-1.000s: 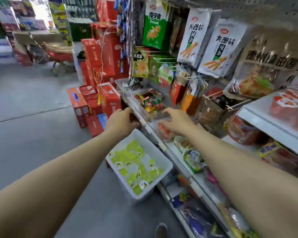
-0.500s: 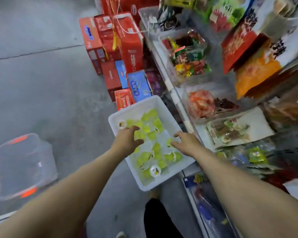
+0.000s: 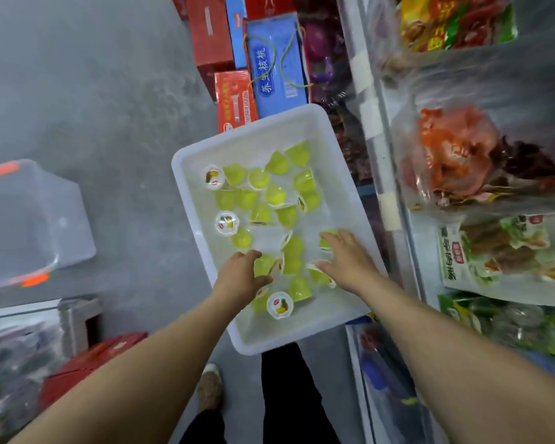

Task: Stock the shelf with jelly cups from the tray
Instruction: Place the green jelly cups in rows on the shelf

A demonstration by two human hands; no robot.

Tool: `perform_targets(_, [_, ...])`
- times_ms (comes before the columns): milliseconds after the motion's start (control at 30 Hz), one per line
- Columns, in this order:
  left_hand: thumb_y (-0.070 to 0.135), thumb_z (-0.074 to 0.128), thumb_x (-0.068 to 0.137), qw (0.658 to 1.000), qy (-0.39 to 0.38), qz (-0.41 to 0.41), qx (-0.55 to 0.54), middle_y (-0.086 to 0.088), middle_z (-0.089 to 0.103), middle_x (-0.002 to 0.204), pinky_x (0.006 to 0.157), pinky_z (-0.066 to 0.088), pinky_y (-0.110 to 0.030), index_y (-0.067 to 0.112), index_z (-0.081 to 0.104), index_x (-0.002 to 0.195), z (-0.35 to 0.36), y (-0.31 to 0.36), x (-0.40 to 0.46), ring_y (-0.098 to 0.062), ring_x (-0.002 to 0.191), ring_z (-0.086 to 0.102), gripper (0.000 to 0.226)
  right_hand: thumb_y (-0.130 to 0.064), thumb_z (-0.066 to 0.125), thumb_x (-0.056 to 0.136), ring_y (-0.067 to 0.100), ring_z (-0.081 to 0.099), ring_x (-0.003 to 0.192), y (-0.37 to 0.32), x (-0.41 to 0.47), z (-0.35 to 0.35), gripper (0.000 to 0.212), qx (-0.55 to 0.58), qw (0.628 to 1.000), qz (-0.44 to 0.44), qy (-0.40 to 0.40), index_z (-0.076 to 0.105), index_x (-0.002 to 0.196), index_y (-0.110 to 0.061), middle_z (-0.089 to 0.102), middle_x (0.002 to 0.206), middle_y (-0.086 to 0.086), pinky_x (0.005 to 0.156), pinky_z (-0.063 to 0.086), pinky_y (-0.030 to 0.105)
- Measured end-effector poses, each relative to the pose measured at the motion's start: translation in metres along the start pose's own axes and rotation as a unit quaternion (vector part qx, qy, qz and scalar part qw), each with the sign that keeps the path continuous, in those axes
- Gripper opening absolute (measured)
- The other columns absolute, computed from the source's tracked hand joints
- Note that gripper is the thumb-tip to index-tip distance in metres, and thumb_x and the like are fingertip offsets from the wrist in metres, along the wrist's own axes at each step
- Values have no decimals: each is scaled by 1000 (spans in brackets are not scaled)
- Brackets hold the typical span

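The left hand [image 3: 242,277] is inside the white tray [image 3: 202,248], fingers curling around a green jelly cup [image 3: 265,265]; a full grasp cannot be confirmed. Many jelly cups [image 3: 276,193] remain loose in the tray, so most stocking appears still to be done. The right hand [image 3: 346,257] lies with fingers spread on cups near the tray's right wall, grasping nothing visible. The shelf [image 3: 394,174] stands just beside the tray.

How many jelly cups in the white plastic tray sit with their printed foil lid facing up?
3: one small yellow-green jelly cup at the tray's far-left corner, one at mid-left, one nearest the camera. Hands may hide more.
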State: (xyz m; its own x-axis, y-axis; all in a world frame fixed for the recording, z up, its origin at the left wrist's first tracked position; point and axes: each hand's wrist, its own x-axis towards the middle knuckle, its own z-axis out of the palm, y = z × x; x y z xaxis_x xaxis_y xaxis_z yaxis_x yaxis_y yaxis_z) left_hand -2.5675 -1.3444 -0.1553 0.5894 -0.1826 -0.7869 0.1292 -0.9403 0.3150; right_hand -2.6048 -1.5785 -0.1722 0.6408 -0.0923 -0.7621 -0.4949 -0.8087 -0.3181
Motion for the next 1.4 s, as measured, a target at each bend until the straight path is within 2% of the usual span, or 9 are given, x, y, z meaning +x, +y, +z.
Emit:
perform_targets(333, [51, 68, 85, 999, -3, 9, 48, -8, 34, 151, 107, 37, -38, 34, 32, 151, 31, -3, 38, -28, 135, 40, 77, -23, 69, 90, 26, 49, 129, -5, 47, 26, 56, 57, 997, -51, -7, 48, 143, -28, 26, 153, 1, 106, 42, 37])
perform_targets(567, [37, 70, 86, 998, 20, 12, 66, -7, 44, 137, 100, 42, -36, 29, 49, 138, 36, -4, 54, -28, 125, 44, 57, -16, 75, 86, 26, 57, 117, -7, 55, 22, 45, 49, 997, -47, 25, 58, 126, -27, 51, 135, 2, 97, 46, 33])
perform_targets(700, [36, 74, 83, 999, 39, 11, 6, -5, 46, 140, 99, 43, -37, 26, 51, 137, 22, -2, 41, -29, 123, 47, 59, -27, 72, 90, 28, 59, 113, -15, 35, 10, 62, 48, 998, 1, 44, 44, 144, -29, 41, 139, 2, 93, 44, 31])
perform_targets(800, [35, 78, 80, 996, 57, 29, -65, -1, 53, 136, 85, 44, -27, 23, 55, 131, 6, 4, 18, -24, 115, 55, 57, -39, 71, 89, 26, 58, 117, -27, 9, 1, 66, 40, 997, 11, 59, 42, 148, -29, 40, 140, -1, 95, 45, 33])
perform_targets(933, [38, 81, 77, 979, 74, 28, -187, -6, 67, 110, 61, 42, -22, 25, 58, 121, -17, 12, -24, -19, 80, 60, 51, -49, 74, 84, 22, 59, 114, -45, -33, -13, 59, 68, 992, 6, 107, 53, 137, -32, 49, 135, -4, 90, 47, 32])
perform_targets(967, [39, 81, 76, 972, 81, 33, -217, -2, 67, 109, 59, 42, -19, 25, 58, 120, -22, 13, -36, -18, 80, 61, 51, -50, 75, 82, 22, 59, 115, -50, -45, -16, 59, 85, 988, 7, 126, 54, 134, -32, 51, 133, -5, 90, 48, 32])
perform_targets(1100, [42, 84, 73, 936, 97, 60, -334, 12, 60, 118, 78, 47, -25, 29, 58, 117, -38, 11, -89, -8, 108, 58, 53, -49, 80, 76, 19, 58, 111, -68, -101, -26, 54, 169, 967, 4, 192, 57, 123, -35, 59, 122, -6, 88, 49, 34])
perform_targets(1267, [39, 88, 65, 897, 84, 133, -413, -6, 69, 109, 88, 56, -46, 28, 58, 106, -57, 2, -166, -21, 96, 69, 52, -46, 84, 72, 19, 55, 112, -92, -191, -28, 50, 268, 918, -22, 292, 58, 112, -34, 61, 111, -11, 88, 47, 36])
perform_targets(1400, [36, 85, 73, 873, 77, 216, -430, -7, 66, 106, 82, 59, -40, 29, 58, 110, -75, 3, -242, -21, 89, 69, 47, -34, 83, 79, 11, 53, 96, -119, -281, -31, 50, 342, 864, -29, 370, 56, 118, -20, 57, 105, -8, 74, 36, 24])
